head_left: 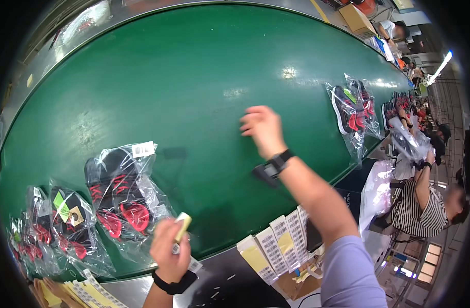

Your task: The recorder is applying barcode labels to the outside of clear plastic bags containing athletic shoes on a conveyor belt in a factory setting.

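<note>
My left hand (169, 251) is closed on a folded strip of pale yellow label paper (183, 226). Just beyond it lies a pair of black and red shoes (119, 192) in a clear plastic bag. On that bag's upper corner sits a white printed label (143, 149). Over the middle of the green table, my right hand (264, 131) has loosely bent fingers, apart, with nothing visible in them. Both wrists wear black bands, and a dark object hangs by the right one.
More bagged shoes (71, 220) stand at the left, and another bagged pair (354, 110) lies at the right on the green table (204, 66). Label sheets (276, 245) hang at the near edge. Another person (419, 208) in stripes handles plastic bags at the right.
</note>
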The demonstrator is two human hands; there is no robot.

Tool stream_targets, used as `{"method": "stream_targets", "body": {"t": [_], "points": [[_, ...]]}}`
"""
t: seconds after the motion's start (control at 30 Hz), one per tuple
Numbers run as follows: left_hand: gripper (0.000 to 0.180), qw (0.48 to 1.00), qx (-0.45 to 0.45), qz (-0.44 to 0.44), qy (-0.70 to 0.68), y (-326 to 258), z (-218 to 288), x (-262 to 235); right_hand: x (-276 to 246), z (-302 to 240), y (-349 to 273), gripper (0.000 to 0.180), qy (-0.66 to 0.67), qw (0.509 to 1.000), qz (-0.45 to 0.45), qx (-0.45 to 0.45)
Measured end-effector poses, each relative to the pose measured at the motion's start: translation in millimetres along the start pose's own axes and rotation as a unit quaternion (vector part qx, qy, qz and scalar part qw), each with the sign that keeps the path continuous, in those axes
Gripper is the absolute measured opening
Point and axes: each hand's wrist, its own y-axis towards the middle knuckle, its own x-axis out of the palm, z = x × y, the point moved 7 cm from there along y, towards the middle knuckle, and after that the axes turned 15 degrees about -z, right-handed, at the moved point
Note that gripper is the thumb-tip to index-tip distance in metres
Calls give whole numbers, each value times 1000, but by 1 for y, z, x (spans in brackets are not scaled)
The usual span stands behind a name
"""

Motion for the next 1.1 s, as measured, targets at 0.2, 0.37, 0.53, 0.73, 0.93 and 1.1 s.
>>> {"method": "stream_targets", "body": {"t": [0.2,0.37,0.53,0.73,0.93,1.1], "points": [[27,980,-194,-2,-54,22,-65,16,-292,-32,-24,22,-691,669,243,-124],[28,965,-253,67,3,7,-107,-46,-373,28,-42,22,-729,663,134,105],[17,901,-249,33,-355,-11,-78,-21,-332,6,-36,17,-647,758,74,-35],[16,837,-191,4,-512,-10,8,0,27,-55,-158,26,-238,934,-210,-165],[22,855,-186,-16,-484,1,47,17,118,-52,-230,14,-36,944,-294,-144],[26,909,-175,-65,-372,-19,46,22,114,-26,-248,17,35,955,-290,-42]]}}
